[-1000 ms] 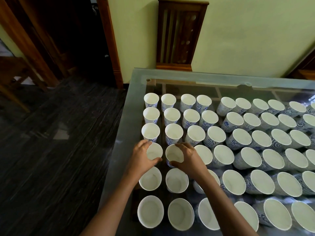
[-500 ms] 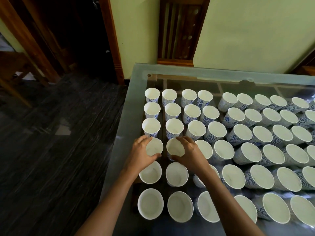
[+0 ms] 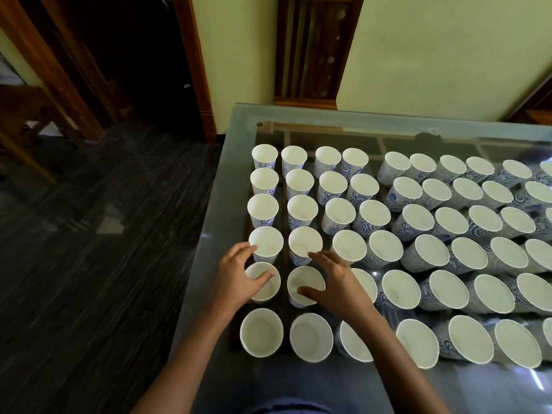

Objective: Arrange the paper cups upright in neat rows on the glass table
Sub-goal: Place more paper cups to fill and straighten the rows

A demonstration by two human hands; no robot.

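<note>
Many white paper cups with blue swirl print stand upright in rows on the glass table (image 3: 222,210). My left hand (image 3: 236,279) curls round the leftmost cup (image 3: 266,291) of the fifth row, thumb lying across its rim. My right hand (image 3: 337,279) holds the neighbouring cup (image 3: 305,279), fingers on its far side and thumb on its near rim. The four left columns, such as the back-left cup (image 3: 264,156), stand a little apart from the denser block of cups (image 3: 448,225) to the right. My right forearm hides part of a front-row cup.
The table's left edge runs close to the leftmost cups, with dark wooden floor (image 3: 89,249) beyond it. A carved wooden panel (image 3: 316,52) leans on the pale wall behind the table. A wooden door frame (image 3: 194,64) and chair (image 3: 27,121) stand at left.
Both hands have drawn back toward me from the fourth-row cups to the fifth-row cups. The camera has tilted slightly.
</note>
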